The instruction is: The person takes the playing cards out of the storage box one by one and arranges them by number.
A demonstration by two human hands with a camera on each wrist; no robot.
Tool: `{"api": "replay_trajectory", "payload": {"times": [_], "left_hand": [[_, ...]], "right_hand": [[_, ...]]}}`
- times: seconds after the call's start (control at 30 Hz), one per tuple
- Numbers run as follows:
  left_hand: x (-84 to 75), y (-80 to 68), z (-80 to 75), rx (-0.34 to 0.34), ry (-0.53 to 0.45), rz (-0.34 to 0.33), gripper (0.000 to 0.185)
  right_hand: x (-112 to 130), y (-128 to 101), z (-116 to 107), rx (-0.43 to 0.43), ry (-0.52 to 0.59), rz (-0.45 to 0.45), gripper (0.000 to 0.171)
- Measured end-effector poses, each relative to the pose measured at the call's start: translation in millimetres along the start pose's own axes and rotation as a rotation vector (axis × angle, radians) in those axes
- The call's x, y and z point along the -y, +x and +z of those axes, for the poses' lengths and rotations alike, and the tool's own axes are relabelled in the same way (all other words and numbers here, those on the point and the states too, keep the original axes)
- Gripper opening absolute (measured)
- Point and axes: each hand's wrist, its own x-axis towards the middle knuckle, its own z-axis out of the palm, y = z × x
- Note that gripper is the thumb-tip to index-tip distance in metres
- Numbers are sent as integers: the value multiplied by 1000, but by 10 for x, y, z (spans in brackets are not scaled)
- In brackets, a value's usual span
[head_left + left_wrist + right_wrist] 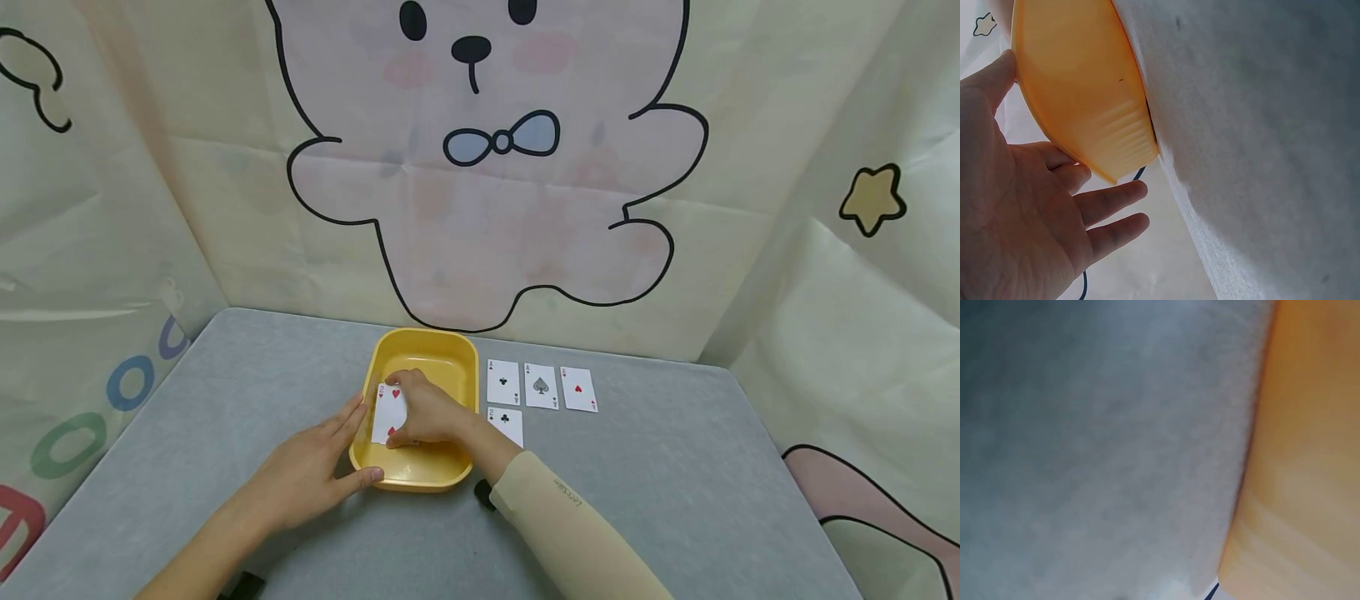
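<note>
A yellow tray (450,477) stands on the grey table (675,467). My right hand (414,410) reaches into it and pinches a two of hearts card (389,414), held tilted up off the tray floor. My left hand (333,454) rests against the tray's near left corner, fingers straight along the left wall and thumb on the front rim. In the left wrist view the left hand (1041,206) is spread open beside the tray's outer wall (1085,94). The right wrist view shows only blurred tray wall (1304,456) and table (1097,444).
Right of the tray lie face up an ace of clubs (503,382), an ace of spades (541,386) and an ace of hearts (579,388), with a two of clubs (510,425) below them. Printed cloth walls close in the table's back and sides.
</note>
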Motion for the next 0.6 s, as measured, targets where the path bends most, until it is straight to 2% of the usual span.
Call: {"api": "replay_trajectory", "payload": {"times": [0.4, 0.6], "left_hand": [[-4, -7, -2, -2, -4, -2, 94], [-1, -6, -4, -1, -4, -6, 94]], "right_hand": [[7, -3, 19, 73, -50, 18, 93], [23, -9, 6, 67, -72, -2, 90]]}}
